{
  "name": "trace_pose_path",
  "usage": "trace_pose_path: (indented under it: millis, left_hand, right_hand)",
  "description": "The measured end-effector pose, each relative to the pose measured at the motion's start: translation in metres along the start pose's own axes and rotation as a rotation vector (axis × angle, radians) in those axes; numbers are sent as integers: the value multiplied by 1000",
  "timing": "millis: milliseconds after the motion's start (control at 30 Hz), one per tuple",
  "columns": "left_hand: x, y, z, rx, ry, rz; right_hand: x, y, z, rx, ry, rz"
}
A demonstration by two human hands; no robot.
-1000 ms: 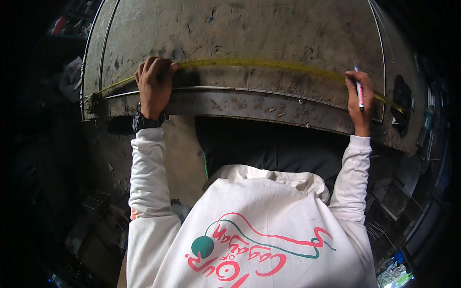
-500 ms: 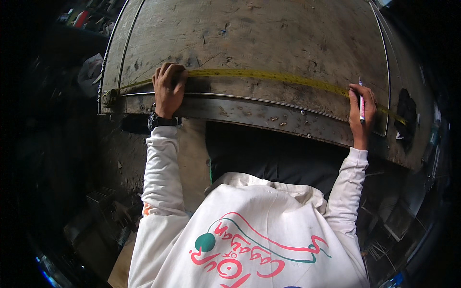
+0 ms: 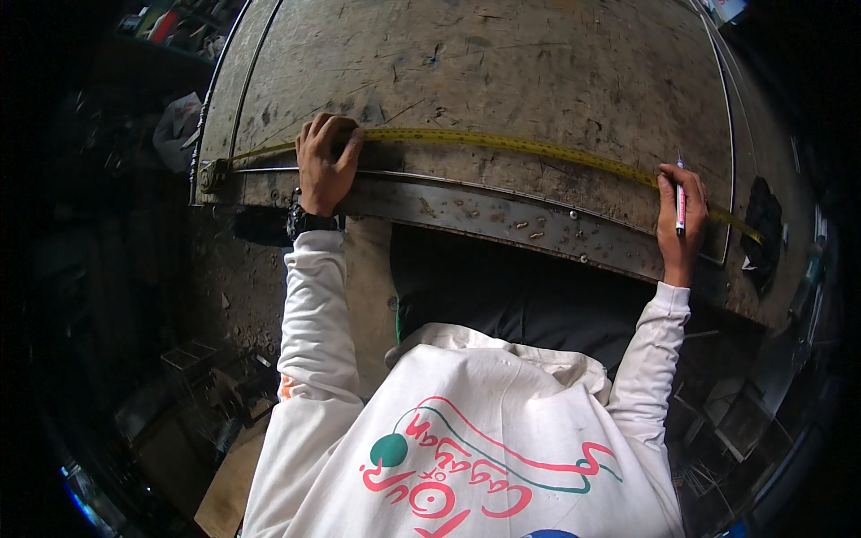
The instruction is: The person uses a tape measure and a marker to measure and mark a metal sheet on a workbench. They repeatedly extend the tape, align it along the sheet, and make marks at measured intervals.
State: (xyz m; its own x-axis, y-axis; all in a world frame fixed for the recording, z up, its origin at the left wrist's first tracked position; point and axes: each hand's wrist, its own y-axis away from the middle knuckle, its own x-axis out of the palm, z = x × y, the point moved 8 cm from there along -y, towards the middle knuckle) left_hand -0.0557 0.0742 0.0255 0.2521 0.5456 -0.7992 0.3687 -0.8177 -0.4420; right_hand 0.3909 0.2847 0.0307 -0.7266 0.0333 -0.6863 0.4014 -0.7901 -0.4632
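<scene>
A yellow tape measure blade (image 3: pixel 502 141) stretches across the wooden worktable, bowing slightly, from its case (image 3: pixel 213 175) at the table's left front corner to past my right hand. My left hand (image 3: pixel 326 170) is closed over the blade near the case, fingers curled and thumb toward the right. My right hand (image 3: pixel 682 215) holds a slim white and pink marker (image 3: pixel 681 202), its thin tip pointing away from me. The fingers of that hand also meet the blade. Just in front of the tape, a thin metal rod (image 3: pixel 448 182) runs along the table's near side.
The worn worktable (image 3: pixel 502 72) has a steel front edge (image 3: pixel 484 215) with bolt heads. Further thin rods lie along its left (image 3: pixel 247 85) and right (image 3: pixel 728 134) sides. A dark cloth (image 3: pixel 762 224) sits at the right, by the blade's end. Metal scraps (image 3: pixel 726 417) are below right.
The view has shifted slightly, so the table sits a little further right in it. Both hands, the tape and the marker keep nearly the same places on the table.
</scene>
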Motion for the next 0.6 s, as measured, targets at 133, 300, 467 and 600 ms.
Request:
trace_pose_path:
  millis: [133, 300, 467, 600]
  left_hand:
    - [1, -1, 1, 1, 0, 6]
    - [1, 0, 0, -17, -9, 9]
    - [0, 0, 1, -20, -8, 4]
    - [1, 1, 4, -28, -11, 6]
  right_hand:
    - [1, 0, -1, 12, -1, 2]
    - [0, -1, -1, 16, 1, 3]
    - [1, -1, 0, 20, 3, 4]
    - [2, -1, -2, 29, -18, 1]
